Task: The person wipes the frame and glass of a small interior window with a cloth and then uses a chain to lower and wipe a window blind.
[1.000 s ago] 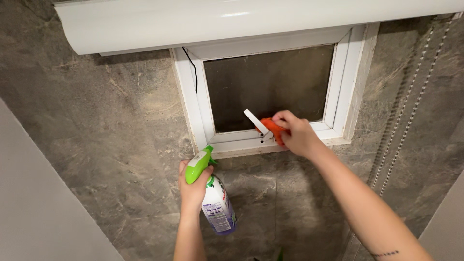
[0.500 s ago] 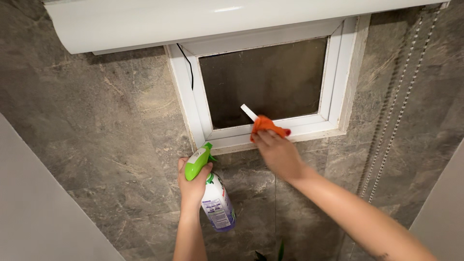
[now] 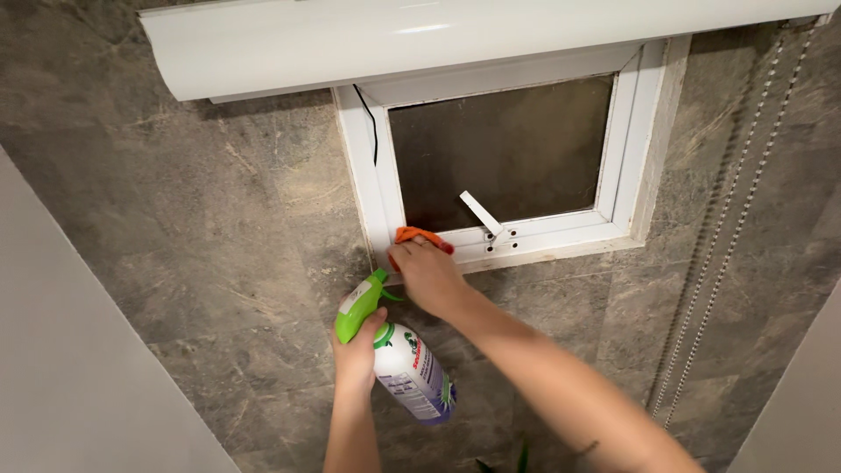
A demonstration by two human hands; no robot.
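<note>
Looking through the head view, the only one supplied, I recorded the right hand (image 3: 427, 274) pressed flat with fingers curled over an orange cloth (image 3: 418, 236), pinning it against the bottom rail of a white window frame (image 3: 561, 235) near its lower left corner. The cloth showed only as a narrow strip above the fingertips; the rest was hidden under the hand.

The left hand (image 3: 357, 350) sat below and slightly to the left of the right, closed around the neck of a spray bottle (image 3: 412, 368), with the green trigger head (image 3: 359, 302) pointing up toward the frame. The bottle's long axis ran down and to the right, its white body tilted away from the wall. The nozzle tip lay just beside the right hand's wrist, though I could not tell whether they touched.

The bottom rail ran to the right from the cloth, rising slightly, with the window handle (image 3: 481, 213) angled up off it, apart from the cloth. I judged the right hand the nearer one to the rail, being already on it.

A rolled white blind (image 3: 455, 39) hung above the dark glass pane (image 3: 504, 149). Bead chains (image 3: 731, 210) ran down the grey marbled wall tiles (image 3: 219, 236) on the right.
</note>
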